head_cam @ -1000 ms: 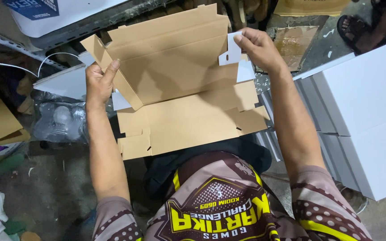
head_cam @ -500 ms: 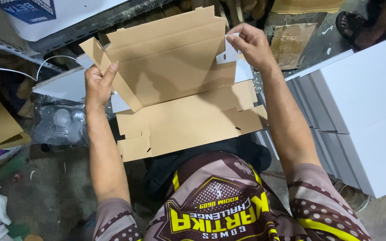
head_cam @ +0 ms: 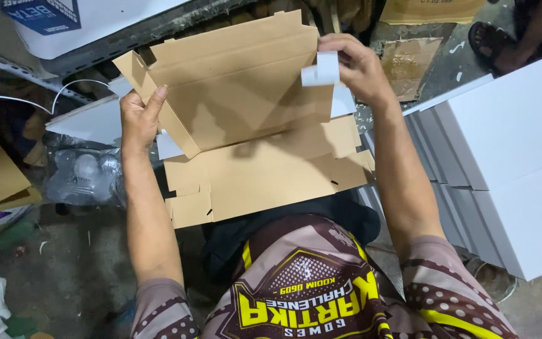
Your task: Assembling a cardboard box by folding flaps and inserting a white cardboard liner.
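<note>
From my remote feed, I see the left hand (head_cam: 138, 119) raised at the left edge of a flat brown cardboard box blank (head_cam: 252, 125), forearm running straight up from the lap, fingers closed on the narrow side flap (head_cam: 158, 100) with the thumb pressed along its inner face. The right hand (head_cam: 356, 66) reaches across to the blank's upper right corner, wrist bent inward, fingers pinching a small white tab (head_cam: 321, 69) that stands up from the corner. The blank lies over the person's knees, its far panel tilted upward and the near panel lying flatter toward the patterned jersey (head_cam: 308, 295). A stack of white flat boxes (head_cam: 509, 157) sits just to the right, and a clear plastic bag (head_cam: 83, 176) lies on the floor to the left. Compared with a second ago, I note the right hand has moved inward and higher along the top edge, the white tab is folded further over, and the left hand's grip on the flap looks unchanged.
</note>
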